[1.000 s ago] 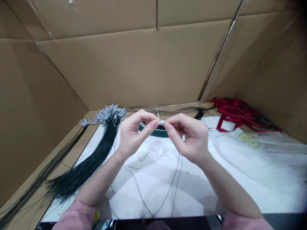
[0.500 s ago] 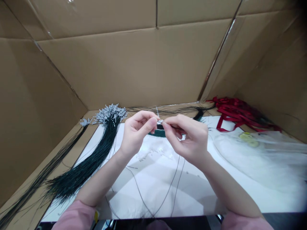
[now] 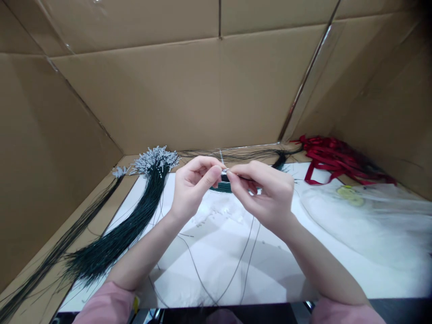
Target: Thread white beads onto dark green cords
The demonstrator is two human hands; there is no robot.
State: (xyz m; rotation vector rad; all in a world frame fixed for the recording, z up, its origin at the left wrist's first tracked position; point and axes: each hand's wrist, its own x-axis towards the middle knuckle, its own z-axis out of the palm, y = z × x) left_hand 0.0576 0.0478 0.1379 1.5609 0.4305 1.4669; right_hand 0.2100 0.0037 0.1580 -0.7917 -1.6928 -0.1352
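Where brown cardboard walls (image 3: 189, 90) enclose the white surface (image 3: 216, 270), a bundle of dark green white-tipped cords (image 3: 135, 216) lies left. At the middle, the left hand (image 3: 192, 189) and right hand (image 3: 266, 193) pinch a thin black cord (image 3: 248, 270). Rightward lie red ribbons (image 3: 330, 157) and a clear plastic bag (image 3: 371, 220) holding yellow pieces (image 3: 347, 192). The fingertips have drawn closer together than a second ago.

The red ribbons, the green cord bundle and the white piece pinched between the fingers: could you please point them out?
red ribbons (image 3: 332, 157): head view, heap's middle.
green cord bundle (image 3: 133, 211): head view, mid-length.
white piece (image 3: 225, 171): head view, exposed middle.
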